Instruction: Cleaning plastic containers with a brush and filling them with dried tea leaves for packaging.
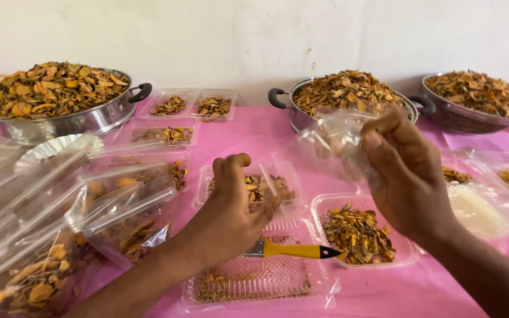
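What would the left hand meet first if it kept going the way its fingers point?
Probably the clear tray of dried orange slices just beyond the left hand; its fingers point away from the person, toward that tray. Depth is unclear, so it may pass above the tray.

The pink tabletop is crowded. The widest bare stretch runs down the middle, between the far left steel pan and the middle pan, toward the white wall. Far right, a third pan sits just beside the middle one — little room between them. On the left, stacked clear bags of orange chips block the near edge. Clear trays fill the near centre, a yellow-handled brush lying across one. Under the right hand a bare pink strip runs along the near right — an open way in.
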